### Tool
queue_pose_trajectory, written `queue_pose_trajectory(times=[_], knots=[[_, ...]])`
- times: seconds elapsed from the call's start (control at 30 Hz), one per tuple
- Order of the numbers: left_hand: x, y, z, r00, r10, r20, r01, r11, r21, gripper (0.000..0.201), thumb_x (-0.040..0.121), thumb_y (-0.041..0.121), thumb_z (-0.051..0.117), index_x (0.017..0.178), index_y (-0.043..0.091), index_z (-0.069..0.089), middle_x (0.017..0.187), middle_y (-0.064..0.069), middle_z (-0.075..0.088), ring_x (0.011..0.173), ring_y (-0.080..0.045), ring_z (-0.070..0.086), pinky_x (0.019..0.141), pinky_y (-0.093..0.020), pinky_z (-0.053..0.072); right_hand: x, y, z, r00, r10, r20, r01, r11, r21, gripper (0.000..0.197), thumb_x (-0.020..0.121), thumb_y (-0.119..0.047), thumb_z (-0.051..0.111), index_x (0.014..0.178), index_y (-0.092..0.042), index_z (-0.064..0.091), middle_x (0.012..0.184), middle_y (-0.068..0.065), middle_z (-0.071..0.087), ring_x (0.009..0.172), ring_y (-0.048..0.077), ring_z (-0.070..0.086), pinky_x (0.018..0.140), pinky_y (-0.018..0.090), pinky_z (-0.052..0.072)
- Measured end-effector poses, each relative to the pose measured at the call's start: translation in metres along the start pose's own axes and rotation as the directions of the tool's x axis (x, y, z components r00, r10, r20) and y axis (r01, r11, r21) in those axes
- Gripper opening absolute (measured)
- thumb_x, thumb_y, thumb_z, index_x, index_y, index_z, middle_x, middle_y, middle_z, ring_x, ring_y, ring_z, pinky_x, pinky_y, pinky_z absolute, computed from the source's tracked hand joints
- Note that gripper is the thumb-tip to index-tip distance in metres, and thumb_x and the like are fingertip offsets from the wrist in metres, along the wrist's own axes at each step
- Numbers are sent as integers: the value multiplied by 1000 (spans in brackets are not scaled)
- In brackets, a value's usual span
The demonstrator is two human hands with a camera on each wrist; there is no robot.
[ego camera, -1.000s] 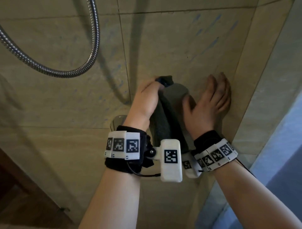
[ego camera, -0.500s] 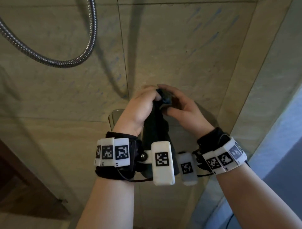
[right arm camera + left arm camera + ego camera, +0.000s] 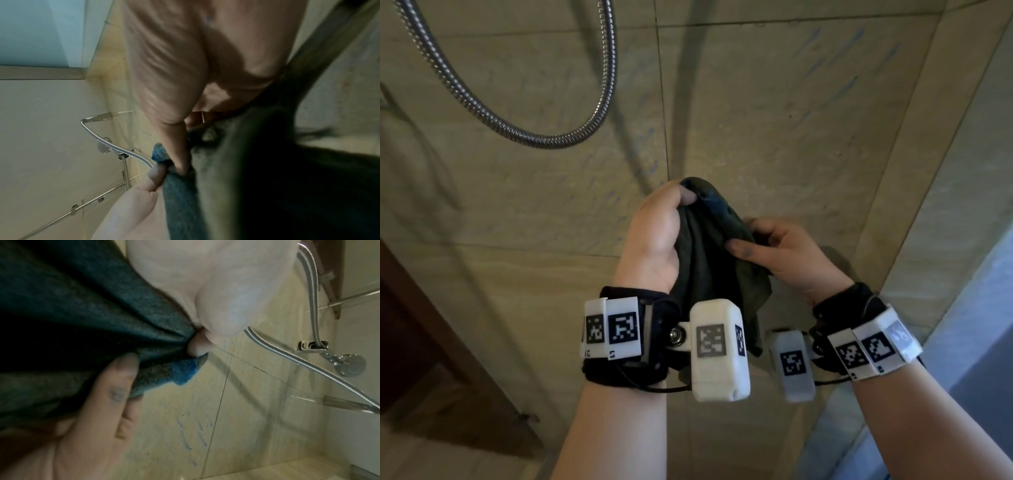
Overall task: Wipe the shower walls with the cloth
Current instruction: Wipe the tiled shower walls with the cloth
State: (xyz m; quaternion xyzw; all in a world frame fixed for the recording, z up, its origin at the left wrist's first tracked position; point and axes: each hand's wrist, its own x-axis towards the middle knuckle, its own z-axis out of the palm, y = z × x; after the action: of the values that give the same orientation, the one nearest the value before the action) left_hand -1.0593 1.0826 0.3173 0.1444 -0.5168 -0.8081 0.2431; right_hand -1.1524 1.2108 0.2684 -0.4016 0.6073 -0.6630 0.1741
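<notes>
A dark blue-grey cloth (image 3: 709, 260) hangs bunched between both hands in front of the beige tiled shower wall (image 3: 774, 113). My left hand (image 3: 657, 233) grips its top edge, fingers curled over the fabric. My right hand (image 3: 774, 250) pinches the cloth's right side between thumb and fingers. In the left wrist view the cloth (image 3: 72, 318) fills the left half, with a bright blue corner sticking out. The right wrist view has the cloth (image 3: 267, 186) dark and close, both hands meeting at its edge. Faint blue streaks (image 3: 822, 65) mark the wall tiles above.
A metal shower hose (image 3: 544, 137) loops across the upper left wall. Its wall fitting (image 3: 349, 365) and a rail show in the left wrist view. The wall corner (image 3: 914, 144) runs up on the right, with pale frosted glass (image 3: 983, 329) beyond. Dark wood (image 3: 431, 359) is at lower left.
My right hand left the wall, where it lay flat, and came over to take hold of the cloth. Both hands have since spread the cloth a little.
</notes>
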Motion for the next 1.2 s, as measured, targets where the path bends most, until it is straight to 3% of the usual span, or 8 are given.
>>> queue_pose_trajectory(times=[0.3, 0.5, 0.63, 0.77, 0.9, 0.97, 1.07, 1.2], knots=[[-6, 4, -6, 999, 5, -44, -4, 1000, 15, 11, 89, 11, 47, 87, 11, 58, 81, -9, 63, 80, -25, 60, 78, -36, 48, -1, -8, -14, 992, -79, -95, 70, 994, -88, 11, 71, -19, 69, 79, -12, 67, 65, -5, 68, 61, 6, 64, 57, 17, 52], [-5, 4, -11, 997, -36, -70, 40, 998, 46, 21, 87, 11, 50, 106, 7, 60, 97, -13, 63, 96, -31, 60, 95, -45, 47, -7, -14, -17, 992, 36, 119, -40, 999, 27, 17, 72, -37, 79, 69, -21, 74, 62, -2, 67, 55, 7, 63, 48, 16, 48], [-5, 5, -13, 995, -28, -98, 34, 998, 55, 16, 87, 10, 51, 98, 8, 61, 90, -11, 64, 92, -29, 61, 90, -43, 48, -8, -11, -18, 993, 34, 111, -56, 977, 205, 45, 48, -49, 90, 74, -15, 75, 74, 4, 71, 66, 14, 68, 56, 22, 54], [-8, 2, -14, 992, -81, -95, 86, 995, 56, 11, 87, 12, 53, 95, 10, 61, 96, -11, 66, 94, -28, 62, 86, -42, 48, -13, -17, -18, 993, -41, 108, -15, 880, 474, 40, 59, -32, 88, 92, -13, 75, 92, 8, 72, 83, 18, 69, 72, 28, 57], [-5, -7, -7, 979, -204, -1, 201, 968, 153, 14, 87, 18, 51, 83, 11, 62, 73, -7, 66, 69, -22, 63, 66, -33, 45, -17, -27, -6, 983, -163, 86, 80, 797, 599, 40, 67, -24, 83, 104, -17, 73, 117, 7, 66, 107, 20, 63, 93, 37, 52], [-5, -13, -2, 954, -282, 99, 251, 936, 248, 19, 82, 23, 51, 84, 9, 64, 75, -9, 66, 71, -23, 63, 73, -34, 47, -19, -32, 0, 975, -220, 35, 153, 774, 614, 42, 71, -19, 79, 112, -17, 70, 138, 7, 54, 127, 23, 50, 106, 43, 41], [-3, -15, 4, 963, -209, 170, 130, 912, 388, 17, 86, 23, 52, 82, 12, 64, 79, -4, 63, 84, -24, 56, 82, -35, 43, -22, -38, 0, 970, -245, -9, 196, 755, 626, 49, 77, -15, 73, 123, -25, 62, 144, 9, 47, 134, 27, 42, 106, 50, 39], [2, -1, 8, 956, 226, 188, -291, 816, 499, 25, 97, 12, 40, 109, 16, 62, 107, 1, 60, 96, -9, 54, 88, -23, 44, -27, -49, 0, 972, -162, -170, 227, 829, 511, 57, 83, -13, 62, 134, -34, 49, 124, 4, 61, 116, 25, 59, 93, 45, 49]])
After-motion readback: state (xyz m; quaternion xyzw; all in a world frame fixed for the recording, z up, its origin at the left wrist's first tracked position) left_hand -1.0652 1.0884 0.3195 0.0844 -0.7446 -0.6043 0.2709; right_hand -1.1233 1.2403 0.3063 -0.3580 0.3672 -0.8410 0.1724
